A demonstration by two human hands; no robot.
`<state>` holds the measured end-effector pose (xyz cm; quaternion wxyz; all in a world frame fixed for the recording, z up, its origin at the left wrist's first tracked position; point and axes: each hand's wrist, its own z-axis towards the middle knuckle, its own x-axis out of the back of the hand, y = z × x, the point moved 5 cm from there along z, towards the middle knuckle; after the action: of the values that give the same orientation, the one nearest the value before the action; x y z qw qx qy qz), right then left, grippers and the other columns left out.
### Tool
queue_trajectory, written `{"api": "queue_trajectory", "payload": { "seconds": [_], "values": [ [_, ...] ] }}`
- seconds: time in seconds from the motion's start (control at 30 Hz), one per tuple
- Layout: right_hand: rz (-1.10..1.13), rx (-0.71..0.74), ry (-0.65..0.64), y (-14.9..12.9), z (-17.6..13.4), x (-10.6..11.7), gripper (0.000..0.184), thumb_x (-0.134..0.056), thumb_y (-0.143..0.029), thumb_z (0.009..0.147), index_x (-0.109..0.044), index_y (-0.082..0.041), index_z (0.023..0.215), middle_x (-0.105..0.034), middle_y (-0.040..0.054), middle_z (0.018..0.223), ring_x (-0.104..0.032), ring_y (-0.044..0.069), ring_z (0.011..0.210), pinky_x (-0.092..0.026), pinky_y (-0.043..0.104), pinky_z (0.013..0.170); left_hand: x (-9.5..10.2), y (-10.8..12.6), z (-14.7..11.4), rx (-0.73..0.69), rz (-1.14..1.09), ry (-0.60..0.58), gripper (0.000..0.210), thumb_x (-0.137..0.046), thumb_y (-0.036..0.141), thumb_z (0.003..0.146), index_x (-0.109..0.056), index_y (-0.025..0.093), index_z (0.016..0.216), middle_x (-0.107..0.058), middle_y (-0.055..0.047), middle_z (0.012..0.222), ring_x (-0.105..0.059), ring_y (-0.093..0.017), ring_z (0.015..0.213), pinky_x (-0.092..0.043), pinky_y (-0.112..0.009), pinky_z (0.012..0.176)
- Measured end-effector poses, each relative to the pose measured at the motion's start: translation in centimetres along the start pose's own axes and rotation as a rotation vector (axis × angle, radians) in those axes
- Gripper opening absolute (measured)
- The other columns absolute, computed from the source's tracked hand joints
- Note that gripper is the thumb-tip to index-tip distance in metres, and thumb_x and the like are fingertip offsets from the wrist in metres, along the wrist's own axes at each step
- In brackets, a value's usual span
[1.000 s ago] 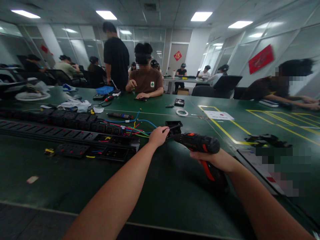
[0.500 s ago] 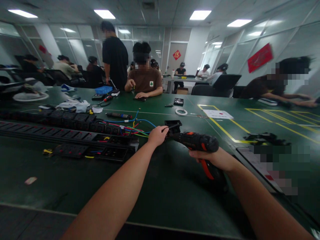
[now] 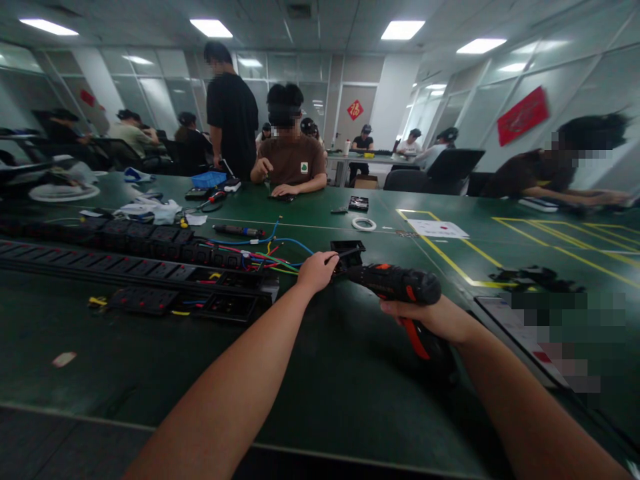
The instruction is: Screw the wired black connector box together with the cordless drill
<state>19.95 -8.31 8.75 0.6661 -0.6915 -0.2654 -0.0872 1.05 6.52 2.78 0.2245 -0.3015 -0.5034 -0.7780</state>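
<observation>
My right hand (image 3: pixel 425 315) is wrapped round the grip of a black and orange cordless drill (image 3: pixel 395 283). Its nose points left, at a black plastic housing (image 3: pixel 349 248) with an open frame. With fingers closed, my left hand (image 3: pixel 320 270) grips the near left side of that housing. The drill's tip meets the housing close to my left fingertips; the exact contact is too dark to make out. Coloured wires (image 3: pixel 270 257) run from a long black power strip (image 3: pixel 100 257) toward my left hand.
Near the strip lie a black socket module (image 3: pixel 143 300) and a dark pen-shaped tool (image 3: pixel 239 231). A white tape ring (image 3: pixel 363 225), a paper sheet (image 3: pixel 436 229) and a black cable bundle (image 3: pixel 537 279) are farther right. A co-worker (image 3: pixel 290 153) sits across the green table (image 3: pixel 300 393).
The whole view has shifted very slightly. My hands, the drill and the housing keep the same places relative to each other. The co-worker opposite has moved a hand a little.
</observation>
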Motion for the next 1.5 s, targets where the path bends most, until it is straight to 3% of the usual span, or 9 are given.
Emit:
{"api": "queue_trajectory", "payload": {
  "seconds": [1.5],
  "values": [
    [-0.084,-0.033,0.001,-0.01,-0.06,-0.03,0.037,-0.077,-0.052,0.074,-0.067,-0.019,0.089,-0.059,-0.0022,0.064,-0.055,0.017,0.061,-0.044,0.030,0.057,-0.06,0.04,0.04,-0.011,-0.014,0.006,0.042,-0.043,0.043,0.099,-0.070,0.026,0.125,-0.070,-0.007,0.126,-0.063,-0.024,0.115,-0.047,-0.033,0.100]
  ]
}}
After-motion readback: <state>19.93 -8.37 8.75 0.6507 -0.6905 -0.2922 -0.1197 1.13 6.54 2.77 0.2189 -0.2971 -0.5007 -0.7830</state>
